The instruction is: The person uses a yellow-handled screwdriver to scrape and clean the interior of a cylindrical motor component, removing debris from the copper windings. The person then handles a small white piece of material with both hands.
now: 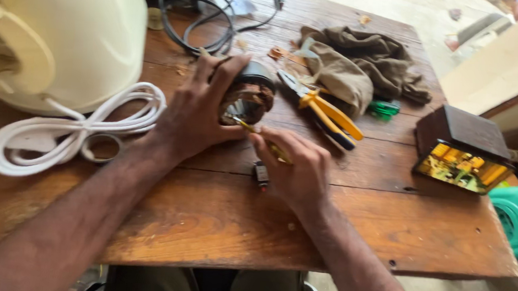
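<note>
Head view: two hands [198, 115] [296, 166], one motor [250, 94]

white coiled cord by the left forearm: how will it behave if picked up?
The white cord is probably floppy: its loops lie slack on the wooden table. It is likely light. A tie at mid-bundle may hold the loops together, though the ends could dangle.

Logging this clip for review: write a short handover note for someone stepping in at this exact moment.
Left hand: closed grip on the round black motor part with brown copper windings, held on the worn wooden table.
Right hand: closed grip on a thin yellow-handled tool, tip at the windings.
Yellow-handled pliers lie just right of the part; small black component by the right hand.
Done and left: cannot tell.
</note>
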A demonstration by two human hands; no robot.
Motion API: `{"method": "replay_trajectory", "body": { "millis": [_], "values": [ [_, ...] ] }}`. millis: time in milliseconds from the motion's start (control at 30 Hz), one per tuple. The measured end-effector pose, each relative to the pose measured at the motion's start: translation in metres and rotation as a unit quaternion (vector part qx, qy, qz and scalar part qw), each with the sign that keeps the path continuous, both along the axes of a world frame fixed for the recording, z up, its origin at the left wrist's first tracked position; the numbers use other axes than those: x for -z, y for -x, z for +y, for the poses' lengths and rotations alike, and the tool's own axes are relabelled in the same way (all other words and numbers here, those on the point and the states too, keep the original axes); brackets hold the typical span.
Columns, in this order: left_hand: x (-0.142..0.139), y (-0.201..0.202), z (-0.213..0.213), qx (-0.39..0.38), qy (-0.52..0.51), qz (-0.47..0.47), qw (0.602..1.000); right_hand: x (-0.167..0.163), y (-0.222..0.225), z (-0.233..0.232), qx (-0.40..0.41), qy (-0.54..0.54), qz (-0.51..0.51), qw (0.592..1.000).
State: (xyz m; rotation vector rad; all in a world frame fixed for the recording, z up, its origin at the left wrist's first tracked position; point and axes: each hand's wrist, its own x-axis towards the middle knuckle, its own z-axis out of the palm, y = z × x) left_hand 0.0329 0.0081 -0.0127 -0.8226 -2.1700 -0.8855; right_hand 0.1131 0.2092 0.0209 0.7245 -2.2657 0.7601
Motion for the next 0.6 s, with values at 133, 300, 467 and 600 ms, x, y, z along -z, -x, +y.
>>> {"method": "replay_trajectory", "body": {
  "millis": [133,300,467,600],
  "values": [
    [-0.0032,-0.0045,-0.0030,-0.005,-0.004,0.032,0.999,0.0057,0.0053,0.0016,-0.015,-0.049,-0.027,0.998],
    [-0.0058,-0.0081,-0.0031,-0.006,-0.005,0.014,1.000,0.0099,0.0037,-0.0003,-0.013,-0.100,-0.023,0.995],
    [-0.0074,-0.0070,-0.0021,-0.009,-0.003,0.019,1.000,0.0090,0.0031,-0.0013,-0.008,-0.144,-0.028,0.989],
    [-0.0094,-0.0061,-0.0014,-0.007,-0.006,-0.001,1.000,0.0065,0.0020,-0.0033,-0.005,-0.154,-0.030,0.988]
  ]
}}
